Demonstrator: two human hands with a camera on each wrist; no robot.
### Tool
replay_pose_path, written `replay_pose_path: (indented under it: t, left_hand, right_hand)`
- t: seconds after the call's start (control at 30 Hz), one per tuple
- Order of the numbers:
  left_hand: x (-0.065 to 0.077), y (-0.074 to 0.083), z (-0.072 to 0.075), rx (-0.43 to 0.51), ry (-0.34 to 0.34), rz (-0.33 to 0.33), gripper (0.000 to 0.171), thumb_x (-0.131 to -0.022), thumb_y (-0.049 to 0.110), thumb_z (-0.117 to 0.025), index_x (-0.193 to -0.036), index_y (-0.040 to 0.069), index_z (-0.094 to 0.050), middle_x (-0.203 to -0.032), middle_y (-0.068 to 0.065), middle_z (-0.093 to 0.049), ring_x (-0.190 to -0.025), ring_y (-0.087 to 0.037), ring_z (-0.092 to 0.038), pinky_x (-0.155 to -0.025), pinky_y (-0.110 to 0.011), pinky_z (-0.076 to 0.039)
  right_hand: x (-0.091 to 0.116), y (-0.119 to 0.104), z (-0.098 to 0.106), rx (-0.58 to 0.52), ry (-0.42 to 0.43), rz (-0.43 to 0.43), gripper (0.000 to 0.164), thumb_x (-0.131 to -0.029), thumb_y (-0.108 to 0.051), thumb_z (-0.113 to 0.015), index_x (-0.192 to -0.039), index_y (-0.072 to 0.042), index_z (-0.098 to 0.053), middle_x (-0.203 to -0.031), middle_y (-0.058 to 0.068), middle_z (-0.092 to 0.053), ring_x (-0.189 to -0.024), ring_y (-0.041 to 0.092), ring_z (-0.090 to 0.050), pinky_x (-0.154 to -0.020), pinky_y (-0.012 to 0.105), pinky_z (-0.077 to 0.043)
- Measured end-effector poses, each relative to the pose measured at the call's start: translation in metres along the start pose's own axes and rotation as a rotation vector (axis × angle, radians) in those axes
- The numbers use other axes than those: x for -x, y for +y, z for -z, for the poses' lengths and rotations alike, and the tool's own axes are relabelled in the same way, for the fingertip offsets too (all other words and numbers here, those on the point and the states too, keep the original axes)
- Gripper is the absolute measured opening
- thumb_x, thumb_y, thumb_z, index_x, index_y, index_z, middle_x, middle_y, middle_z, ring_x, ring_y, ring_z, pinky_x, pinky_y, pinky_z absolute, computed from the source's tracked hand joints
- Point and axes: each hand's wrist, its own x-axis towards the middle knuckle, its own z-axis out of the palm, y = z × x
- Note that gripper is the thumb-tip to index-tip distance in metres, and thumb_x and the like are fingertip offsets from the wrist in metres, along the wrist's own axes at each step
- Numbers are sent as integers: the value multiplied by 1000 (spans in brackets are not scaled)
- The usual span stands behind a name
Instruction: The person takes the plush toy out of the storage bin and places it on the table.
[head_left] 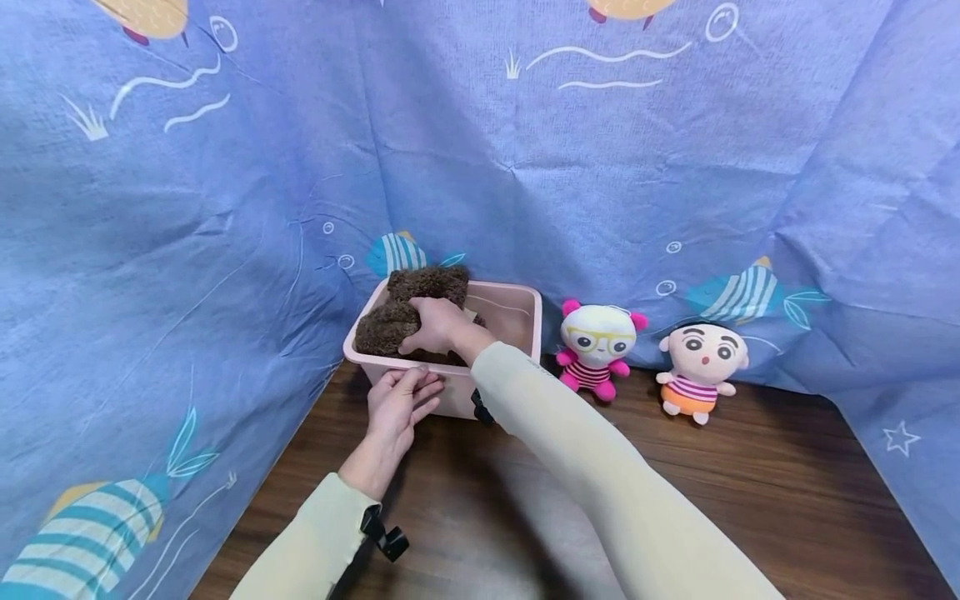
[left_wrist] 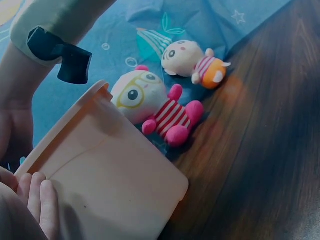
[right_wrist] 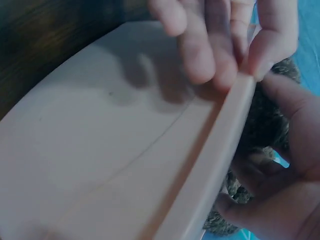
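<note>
A pale pink plastic bin (head_left: 461, 396) stands on the wooden table near the back left corner. Inside it lies a dark brown fuzzy plush toy (head_left: 384, 327), its upper part rising above the back rim; its whole shape is hidden. My right hand (head_left: 441, 327) reaches over the front rim and grips the plush, thumb and fingers spread around the brown fur. Against the front wall, my left hand (head_left: 397, 406) pinches the rim. In the right wrist view, the left thumb lies over the rim while the fingers (right_wrist: 197, 60) stay on the outer wall.
Right of the bin sits a pink and white panda doll (head_left: 595, 350) with yellow glasses. Farther right is a cartoon boy doll (head_left: 693, 372) in a striped top. Blue fish-print cloth (head_left: 465, 150) hangs behind and beside the dark wooden table (head_left: 735, 492).
</note>
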Motion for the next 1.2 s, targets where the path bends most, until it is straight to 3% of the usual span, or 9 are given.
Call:
replay_pose_path:
  t: [0.17,0.37,0.57,0.77,0.97,1.2]
  left_hand:
    - [0,1,0,-3,2,4,20,-95,13,-69,-107,6,-54,-82,1,-78,-78,-13,-77,-65,-29,-64]
    - [0,0,0,-14,0,5,22,-94,13,-69,-107,6,-53,-83,0,-78,-78,-13,-77,-64,-28,-63]
    - [0,-1,0,-9,11,3,19,-94,13,-69,-105,7,-54,-83,-1,-78,-78,-14,-77,-64,-29,-64]
    - [2,-1,-2,-4,4,-5,18,-94,11,-68,-103,7,-53,-83,-1,-78,-79,-15,-78,-65,-30,-64]
    - [3,0,-3,2,-15,-17,17,-96,12,-67,-104,8,-53,-82,1,-77,-80,-15,-78,-67,-32,-65]
    - [4,-1,-1,-6,-18,-1,20,-97,16,-68,-109,8,-54,-81,4,-77,-80,-13,-77,-68,-30,-64]
  right_hand:
    - [4,1,2,7,16,1,81,-89,-38,-80,-158,-21,-40,-157,2,-49,-140,26,-50,-104,41,-53]
    - [6,5,4,6,47,59,76,-89,-33,-81,-155,-18,-45,-155,3,-52,-144,28,-47,-110,42,-50]
    - [7,4,6,1,87,111,69,-92,-28,-79,-153,-15,-48,-151,5,-56,-133,24,-58,-105,39,-54]
    - [11,0,17,-33,139,89,69,-93,-29,-78,-153,-16,-48,-152,4,-56,-132,23,-59,-104,39,-54]
    - [20,-1,34,-99,147,121,71,-91,-28,-80,-153,-16,-47,-145,4,-60,-114,20,-65,-93,36,-57]
    - [35,3,43,-207,131,136,73,-90,-25,-81,-154,-15,-46,-156,5,-50,-135,23,-56,-103,39,-55]
